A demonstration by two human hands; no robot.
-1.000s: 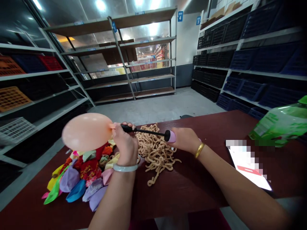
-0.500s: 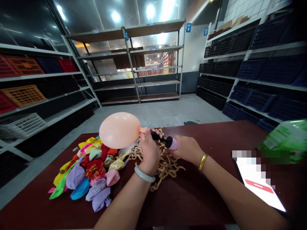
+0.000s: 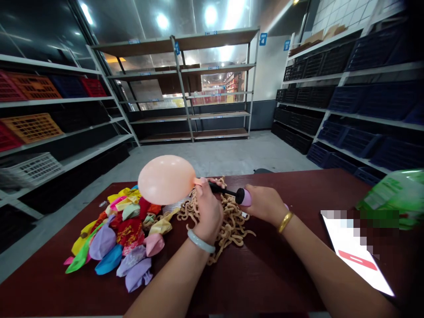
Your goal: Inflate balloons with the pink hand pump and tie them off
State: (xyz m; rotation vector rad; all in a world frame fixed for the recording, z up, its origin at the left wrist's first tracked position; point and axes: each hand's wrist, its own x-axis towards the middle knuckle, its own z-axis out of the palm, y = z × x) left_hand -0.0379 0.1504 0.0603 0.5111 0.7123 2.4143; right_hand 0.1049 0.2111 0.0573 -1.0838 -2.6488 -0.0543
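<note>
Gripping the neck of an inflated peach balloon (image 3: 166,179) where it meets a black hand pump (image 3: 228,191), the left hand (image 3: 210,207) is curled closed, thumb along the neck. The balloon's round body sticks out to the left of that hand, clear of the fingers, its neck alone touching them. The right hand (image 3: 265,204) is wrapped closed around the pump's lilac handle (image 3: 246,197), well apart from the balloon; a stretch of black rod shows between the two hands. Beneath and beyond the left hand, a pile of tan squiggly strands (image 3: 236,227) lies on the dark red table (image 3: 265,282). Left of it sits a heap of colourful limp pieces (image 3: 132,232), in view just below the balloon.
</note>
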